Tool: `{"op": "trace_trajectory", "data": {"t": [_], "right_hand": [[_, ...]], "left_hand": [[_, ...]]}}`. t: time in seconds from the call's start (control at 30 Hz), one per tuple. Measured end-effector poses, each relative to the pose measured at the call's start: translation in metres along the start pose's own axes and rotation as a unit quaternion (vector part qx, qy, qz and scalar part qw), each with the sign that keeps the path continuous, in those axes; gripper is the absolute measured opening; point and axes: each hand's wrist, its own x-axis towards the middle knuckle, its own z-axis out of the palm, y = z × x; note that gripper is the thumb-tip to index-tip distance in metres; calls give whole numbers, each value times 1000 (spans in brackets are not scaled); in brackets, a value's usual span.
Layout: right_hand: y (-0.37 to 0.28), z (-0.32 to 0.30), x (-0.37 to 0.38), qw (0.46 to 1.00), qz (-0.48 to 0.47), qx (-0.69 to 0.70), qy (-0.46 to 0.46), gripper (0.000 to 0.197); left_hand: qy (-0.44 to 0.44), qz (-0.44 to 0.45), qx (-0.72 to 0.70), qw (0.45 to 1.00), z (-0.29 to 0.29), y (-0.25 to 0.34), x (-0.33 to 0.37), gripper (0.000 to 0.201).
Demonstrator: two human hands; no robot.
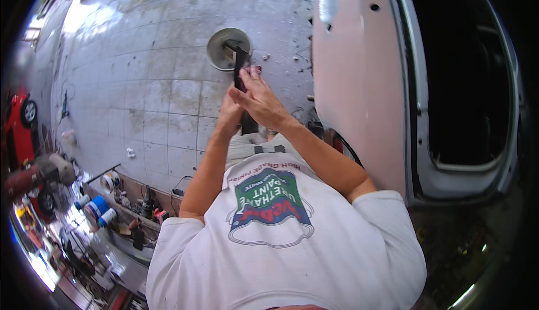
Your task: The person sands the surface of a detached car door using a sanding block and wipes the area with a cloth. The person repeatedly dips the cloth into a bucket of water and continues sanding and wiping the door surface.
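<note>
Both my hands are in front of my waist, at a long, flat black strip (pixel 240 63) that points away from me. My left hand (pixel 228 111) is closed round its near part. Across the strip lies my right hand (pixel 261 101), its fingers reaching forward and bent over a small dark red piece (pixel 258 69) pressed against the strip. Most of that piece is hidden, so its kind is unclear. Beyond my fingertips, a round, pale bucket (pixel 212 53) stands on the floor with a stick-like thing inside; the strip's far end overlaps its rim in view.
A vehicle body panel (pixel 359 80), pinkish and unpainted-looking, rises on my right beside a dark door opening. Cans, bottles and tools crowd a low shelf (pixel 135 192) at left. A red car (pixel 21 127) stands farther left. White scraps (pixel 131 153) lie on the tiled floor (pixel 163 57).
</note>
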Motion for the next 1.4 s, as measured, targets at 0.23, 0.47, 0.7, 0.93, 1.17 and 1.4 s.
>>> {"op": "trace_trajectory", "data": {"t": [0.23, 0.47, 0.7, 0.93, 1.17, 1.4], "right_hand": [[16, -78, 51, 950, 69, 304, -31, 105], [1, -296, 28, 711, -10, -556, 431, 74], [34, -343, 29, 555, 172, -769, 265, 74], [16, -347, 19, 643, 260, -656, 299, 72], [8, -352, 21, 672, 281, -621, 288, 70], [8, -362, 19, 680, 261, -633, 262, 68]], "left_hand": [[66, -216, -166, 960, -20, 8, 55, 49], [170, -244, -66, 952, -143, -96, 248, 54], [99, -237, 449, 856, -267, -215, 458, 74], [-155, -227, 727, 629, -291, -321, 573, 86], [-94, -208, 857, 462, -268, -428, 590, 76], [-107, -155, 792, 580, -292, -414, 592, 72]]}}
